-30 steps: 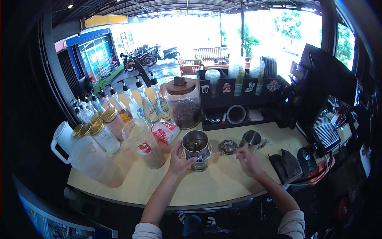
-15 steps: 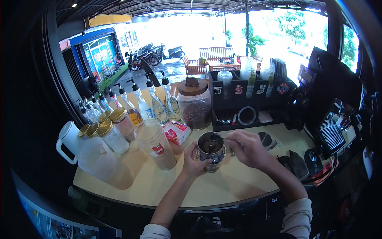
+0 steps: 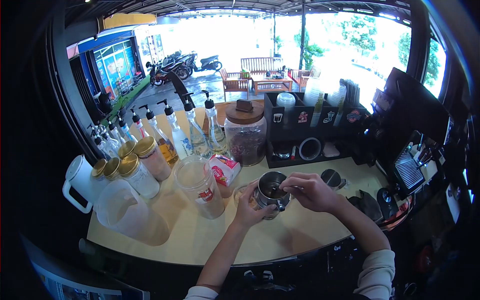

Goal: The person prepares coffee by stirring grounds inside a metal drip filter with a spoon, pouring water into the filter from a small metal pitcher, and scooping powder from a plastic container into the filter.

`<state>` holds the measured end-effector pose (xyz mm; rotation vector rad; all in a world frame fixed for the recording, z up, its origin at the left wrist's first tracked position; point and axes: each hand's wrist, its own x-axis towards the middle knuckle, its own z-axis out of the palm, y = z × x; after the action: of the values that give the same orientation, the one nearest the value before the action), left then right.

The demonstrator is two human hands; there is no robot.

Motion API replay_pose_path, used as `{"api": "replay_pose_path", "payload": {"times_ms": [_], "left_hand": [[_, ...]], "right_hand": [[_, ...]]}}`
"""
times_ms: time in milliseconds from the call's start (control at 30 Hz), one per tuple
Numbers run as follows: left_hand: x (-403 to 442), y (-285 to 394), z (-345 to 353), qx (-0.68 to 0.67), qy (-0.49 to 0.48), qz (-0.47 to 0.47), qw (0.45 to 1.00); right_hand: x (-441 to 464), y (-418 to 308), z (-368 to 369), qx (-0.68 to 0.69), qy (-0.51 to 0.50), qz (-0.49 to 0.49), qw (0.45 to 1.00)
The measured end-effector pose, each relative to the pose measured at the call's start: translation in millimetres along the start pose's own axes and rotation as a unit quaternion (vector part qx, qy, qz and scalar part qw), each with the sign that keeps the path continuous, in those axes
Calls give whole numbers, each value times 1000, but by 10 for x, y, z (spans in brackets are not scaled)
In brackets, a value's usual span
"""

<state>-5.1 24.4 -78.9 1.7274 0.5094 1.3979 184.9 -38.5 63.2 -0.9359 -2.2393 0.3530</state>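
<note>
One white lidded jug (image 3: 80,180) stands at the left end of the bench (image 3: 295,240), just beside an open translucent pitcher (image 3: 117,212). Behind the pitcher are several gold-lidded jars (image 3: 143,177), with a slanting row of pump bottles (image 3: 179,135) beyond them. Next comes a tall clear container (image 3: 204,192) with a red label, upright, and behind it, to the right, a pink-and-white packet (image 3: 225,171) near a big glass jar (image 3: 245,137) with a wooden lid.

The left hand (image 3: 251,209) has its fingers wrapped around the near left side of an open metal cup (image 3: 274,186), thumb at the front. The cup is above the front part of the bench, and something clear shows beneath it, mostly hidden. At the cup's right rim hovers the right hand (image 3: 316,193), fingers drawn narrow over the mouth; whether they pinch something thin is hard to tell.

Behind the hands sits a black organizer (image 3: 320,131) holding stacked clear cups (image 3: 313,97). Farther right are a metal mug (image 3: 330,177), a crumpled dark cloth (image 3: 367,204) and a dark machine (image 3: 411,167) with a ribbed metal tray.
</note>
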Motion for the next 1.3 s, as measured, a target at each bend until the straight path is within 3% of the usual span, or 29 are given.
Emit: {"api": "replay_pose_path", "payload": {"times_ms": [167,300,367,433,533,667,800,1000,1100,1167,1300], "left_hand": [[-8,-8,-3,7,-16,-1,1000],[-65,185,6,-14,64,0,998],[-137,302,32,5,116,5,993],[-170,481,140,121,130,19,984],[-129,656,447,180,146,10,973],[-88,600,495,244,136,-7,960],[-108,621,272,160,73,-43,983],[-104,657,49,125,69,-72,987],[-85,723,97,142,91,-46,985],[-33,827,201,242,97,-46,964],[68,919,285,305,111,-75,943]], "right_hand": [[66,82,-1,-9,26,13,1000],[66,82,5,10,-1,-21,1000],[68,88,16,-2,10,18,1000],[67,105,20,15,4,7,1000],[50,157,2,30,-17,-44,998],[9,208,-55,36,-21,-10,999],[-15,261,-106,79,-31,2,996],[5,346,-79,50,-6,-40,998],[25,350,-86,74,-27,-49,996],[61,406,-48,68,-10,-62,996],[83,396,-59,95,-29,-100,990]]}}
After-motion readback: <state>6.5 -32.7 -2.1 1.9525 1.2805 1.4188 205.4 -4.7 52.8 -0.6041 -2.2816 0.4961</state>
